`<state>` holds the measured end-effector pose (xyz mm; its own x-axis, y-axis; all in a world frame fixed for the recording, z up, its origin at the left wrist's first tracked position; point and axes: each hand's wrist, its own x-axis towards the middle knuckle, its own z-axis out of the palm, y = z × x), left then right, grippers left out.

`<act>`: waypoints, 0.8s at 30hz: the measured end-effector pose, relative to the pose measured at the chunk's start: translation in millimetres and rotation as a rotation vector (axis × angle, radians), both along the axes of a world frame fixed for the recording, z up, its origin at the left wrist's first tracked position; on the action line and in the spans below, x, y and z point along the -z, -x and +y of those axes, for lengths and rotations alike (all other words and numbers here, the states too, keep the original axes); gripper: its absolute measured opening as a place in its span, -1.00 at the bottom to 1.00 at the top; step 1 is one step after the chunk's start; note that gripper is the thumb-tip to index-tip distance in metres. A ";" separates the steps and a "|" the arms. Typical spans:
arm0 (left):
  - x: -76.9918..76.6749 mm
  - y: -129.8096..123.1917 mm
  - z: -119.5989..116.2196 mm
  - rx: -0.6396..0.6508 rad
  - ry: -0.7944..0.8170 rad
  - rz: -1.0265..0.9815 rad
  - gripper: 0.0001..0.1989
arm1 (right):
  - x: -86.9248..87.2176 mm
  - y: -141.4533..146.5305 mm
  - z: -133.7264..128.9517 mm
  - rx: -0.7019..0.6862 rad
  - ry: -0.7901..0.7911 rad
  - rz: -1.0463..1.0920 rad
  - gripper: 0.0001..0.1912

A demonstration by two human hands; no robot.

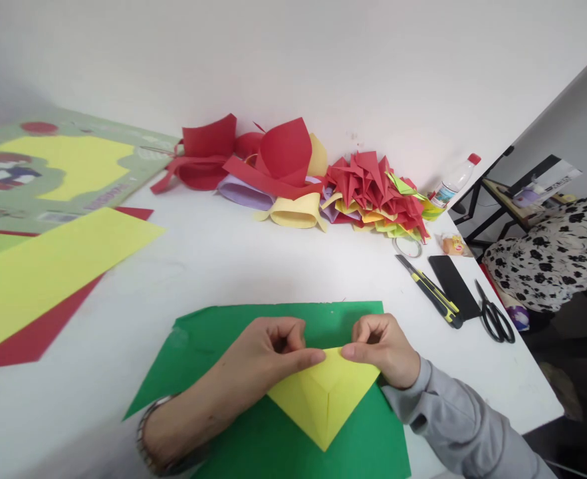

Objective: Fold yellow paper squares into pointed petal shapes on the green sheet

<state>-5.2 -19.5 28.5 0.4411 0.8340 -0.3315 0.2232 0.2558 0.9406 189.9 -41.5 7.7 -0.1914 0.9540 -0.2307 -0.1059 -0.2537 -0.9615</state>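
A folded piece of yellow paper (327,406) lies over a green sheet (373,439), its pointed end toward me and a crease down its middle. My left hand (278,352) pinches its upper edge near the centre, the thumb stretched along the paper and the other fingers curled. Close beside it, my right hand (380,346) grips the same edge from the right, also with curled fingers and the thumb on the paper. The thumb tips are a small gap apart. Parts of the paper's left and right sides are hidden under the hands.
Yellow and red sheets (68,266) lie at left by a printed board (148,150). Folded paper pieces (373,186) line the wall. At right are a bottle (455,179), tape roll (407,247), cutter (433,293), black object (453,286) and scissors (495,319). A person in patterned clothing (557,253) is beyond.
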 end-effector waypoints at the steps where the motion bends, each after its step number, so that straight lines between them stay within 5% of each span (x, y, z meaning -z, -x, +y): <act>1: -0.7 -0.1 -0.1 -0.011 0.014 -0.003 -0.53 | 0.6 -0.6 0.3 0.004 -0.013 -0.005 -0.49; 10: 3.0 7.5 1.8 -0.069 0.169 -0.148 -0.58 | 3.3 -6.7 3.2 0.043 -0.010 0.041 -0.50; 19: 2.0 6.1 3.0 -0.063 0.118 -0.113 -0.58 | 6.2 -6.6 3.6 0.013 -0.093 0.027 -0.51; 24: 2.4 10.8 -0.5 -0.086 -0.053 0.096 -0.60 | 2.0 -5.2 2.6 -0.046 -0.106 -0.036 -0.52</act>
